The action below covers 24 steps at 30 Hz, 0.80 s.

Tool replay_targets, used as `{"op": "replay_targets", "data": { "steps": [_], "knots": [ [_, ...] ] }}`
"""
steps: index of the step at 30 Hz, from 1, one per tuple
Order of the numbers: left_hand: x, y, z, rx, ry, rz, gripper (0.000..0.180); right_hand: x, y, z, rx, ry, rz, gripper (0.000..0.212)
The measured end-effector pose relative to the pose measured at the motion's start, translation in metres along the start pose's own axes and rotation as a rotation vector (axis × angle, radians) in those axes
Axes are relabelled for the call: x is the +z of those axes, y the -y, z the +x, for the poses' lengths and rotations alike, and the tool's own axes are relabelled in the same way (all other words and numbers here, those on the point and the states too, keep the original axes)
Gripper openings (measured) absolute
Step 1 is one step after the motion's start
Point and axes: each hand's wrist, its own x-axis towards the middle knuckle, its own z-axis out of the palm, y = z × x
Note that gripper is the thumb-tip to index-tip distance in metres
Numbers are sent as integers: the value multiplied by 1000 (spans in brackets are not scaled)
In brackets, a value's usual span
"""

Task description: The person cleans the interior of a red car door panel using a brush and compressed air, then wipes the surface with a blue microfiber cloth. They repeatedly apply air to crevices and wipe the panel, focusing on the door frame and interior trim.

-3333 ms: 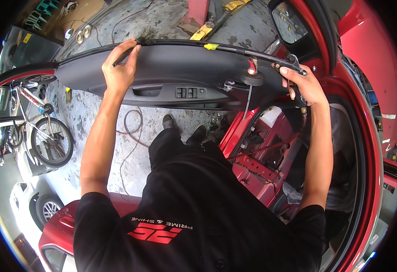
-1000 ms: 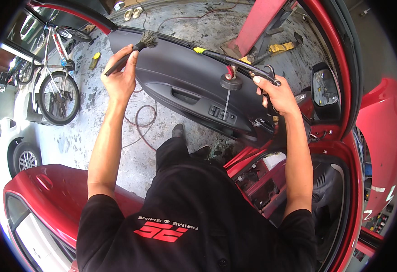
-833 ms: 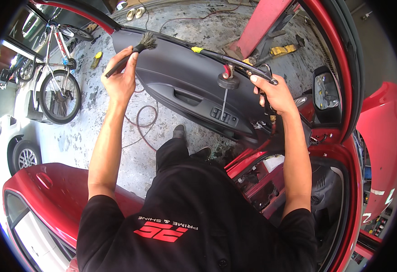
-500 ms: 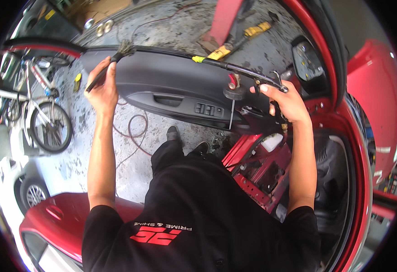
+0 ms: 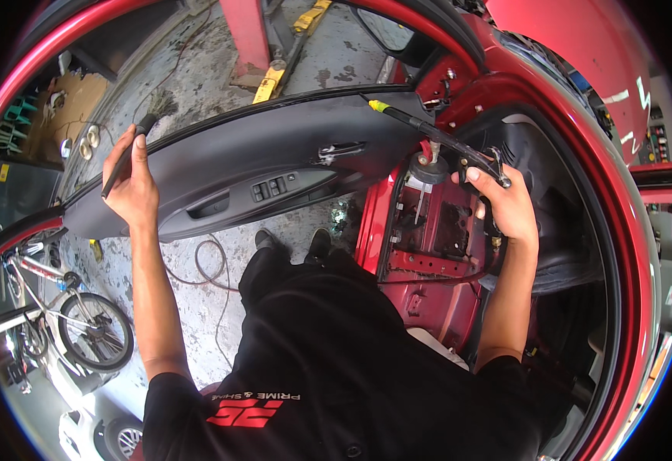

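My left hand (image 5: 138, 192) grips a black-handled detailing brush (image 5: 146, 124), its bristles up near the top edge of the car door. At the right, my right hand (image 5: 509, 203) is closed round the handle of an air cleaning gun (image 5: 443, 137). The gun has a long black barrel with a yellow band near its tip and a round dark cap with a thin tube hanging below. Its tip sits close to the front end of the grey door panel (image 5: 251, 142). Window switches (image 5: 273, 187) and a door handle recess (image 5: 336, 152) show on that panel.
The red door sill (image 5: 420, 265) and dark footwell (image 5: 551, 200) lie at the right. An air hose (image 5: 213, 257) coils on the stained floor. A red lift post (image 5: 245, 34) with yellow arms stands beyond the door. A bicycle (image 5: 90, 323) and a white vehicle (image 5: 82, 422) are at the left.
My view has turned toward the front of the car, so the door appears tilted and the footwell shows more. Both hands keep their tools; the gun's tip now lies by the panel's front end.
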Motion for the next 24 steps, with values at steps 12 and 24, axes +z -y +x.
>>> {"op": "replay_targets", "data": {
  "steps": [12, 24],
  "knots": [
    [8, -2, -9, 13, 11, -4, 25, -10, 6, 19, 7, -45, -118, 28],
    [4, 4, -13, -4, -4, 3, 25, -22, 69, 39, -52, 108, -424, 27]
  ]
}}
